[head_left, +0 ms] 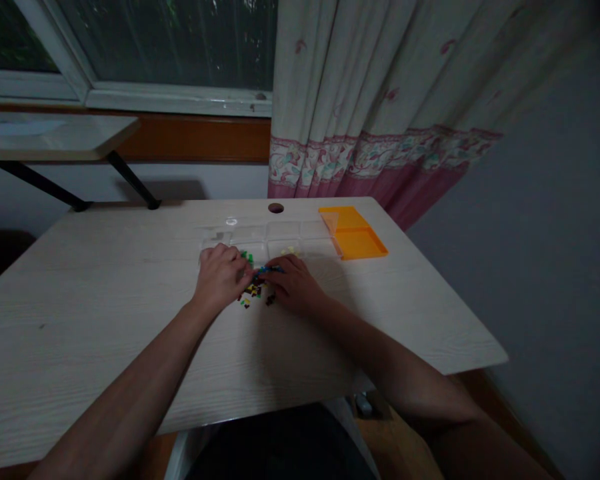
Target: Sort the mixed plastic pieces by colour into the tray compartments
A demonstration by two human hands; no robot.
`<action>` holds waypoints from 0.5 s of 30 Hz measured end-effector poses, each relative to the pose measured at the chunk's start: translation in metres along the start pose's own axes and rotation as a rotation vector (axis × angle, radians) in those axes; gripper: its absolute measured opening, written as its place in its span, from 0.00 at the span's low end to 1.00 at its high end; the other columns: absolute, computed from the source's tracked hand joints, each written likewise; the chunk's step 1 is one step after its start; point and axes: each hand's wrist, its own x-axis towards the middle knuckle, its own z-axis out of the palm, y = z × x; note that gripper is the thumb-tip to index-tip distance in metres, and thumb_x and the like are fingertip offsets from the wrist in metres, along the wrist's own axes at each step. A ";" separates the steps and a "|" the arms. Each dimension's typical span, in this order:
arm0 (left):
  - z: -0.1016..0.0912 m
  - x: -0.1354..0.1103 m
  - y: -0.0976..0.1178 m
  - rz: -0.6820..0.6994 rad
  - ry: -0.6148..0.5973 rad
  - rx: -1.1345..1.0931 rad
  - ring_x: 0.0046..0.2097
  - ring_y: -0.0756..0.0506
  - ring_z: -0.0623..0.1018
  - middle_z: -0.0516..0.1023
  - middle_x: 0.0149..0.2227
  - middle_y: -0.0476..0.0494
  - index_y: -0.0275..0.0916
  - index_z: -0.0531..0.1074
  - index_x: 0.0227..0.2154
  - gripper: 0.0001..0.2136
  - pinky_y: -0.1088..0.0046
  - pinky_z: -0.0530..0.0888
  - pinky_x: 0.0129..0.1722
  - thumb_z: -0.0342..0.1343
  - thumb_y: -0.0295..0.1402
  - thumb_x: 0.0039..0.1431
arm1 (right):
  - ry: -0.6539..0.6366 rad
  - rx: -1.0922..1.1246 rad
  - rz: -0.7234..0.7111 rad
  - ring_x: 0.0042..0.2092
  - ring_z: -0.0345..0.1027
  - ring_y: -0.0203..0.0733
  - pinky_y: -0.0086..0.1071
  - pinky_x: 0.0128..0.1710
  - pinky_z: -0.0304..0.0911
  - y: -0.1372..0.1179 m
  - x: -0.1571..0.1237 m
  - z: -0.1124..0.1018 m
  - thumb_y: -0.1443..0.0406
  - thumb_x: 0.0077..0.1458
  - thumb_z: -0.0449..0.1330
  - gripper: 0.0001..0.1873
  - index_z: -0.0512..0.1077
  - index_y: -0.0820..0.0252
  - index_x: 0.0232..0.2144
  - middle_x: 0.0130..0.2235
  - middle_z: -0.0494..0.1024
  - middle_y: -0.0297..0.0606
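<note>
My left hand (223, 275) and my right hand (294, 283) rest close together on a pale wooden table (105, 300), on either side of a small pile of tiny coloured pieces (253, 292). The right hand's fingers are pinched on a thin blue tool (269, 270) that points left toward the pile. The left hand's fingers curl down at the pile's edge; what they hold, if anything, is hidden. Just beyond the hands lies a clear compartment tray (270, 239) with green pieces (247, 256) in one cell and yellowish pieces (290, 251) in another.
An orange lid (354, 232) lies open to the right of the tray. A round cable hole (276, 208) sits at the table's far edge. Behind are a window, a curtain (375, 100) and a small folding shelf (50, 137) at the left.
</note>
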 end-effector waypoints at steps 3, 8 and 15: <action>-0.003 -0.002 0.005 0.037 -0.042 0.060 0.42 0.38 0.68 0.73 0.32 0.43 0.44 0.74 0.29 0.08 0.58 0.60 0.43 0.59 0.41 0.57 | 0.025 -0.009 0.034 0.53 0.59 0.47 0.44 0.55 0.57 0.001 0.001 -0.002 0.67 0.59 0.59 0.13 0.78 0.53 0.44 0.50 0.73 0.43; -0.003 -0.003 0.007 0.017 -0.080 0.074 0.41 0.38 0.68 0.74 0.33 0.42 0.44 0.73 0.30 0.08 0.57 0.60 0.42 0.59 0.42 0.57 | 0.014 -0.010 0.062 0.52 0.61 0.47 0.44 0.55 0.57 0.002 0.002 -0.005 0.64 0.58 0.61 0.11 0.78 0.53 0.44 0.49 0.74 0.42; 0.002 -0.003 0.009 0.020 -0.104 0.039 0.41 0.37 0.70 0.74 0.32 0.41 0.42 0.73 0.30 0.07 0.57 0.61 0.41 0.56 0.39 0.59 | 0.005 0.001 0.017 0.51 0.61 0.46 0.42 0.53 0.58 0.000 0.002 -0.004 0.65 0.58 0.61 0.11 0.78 0.51 0.44 0.48 0.75 0.41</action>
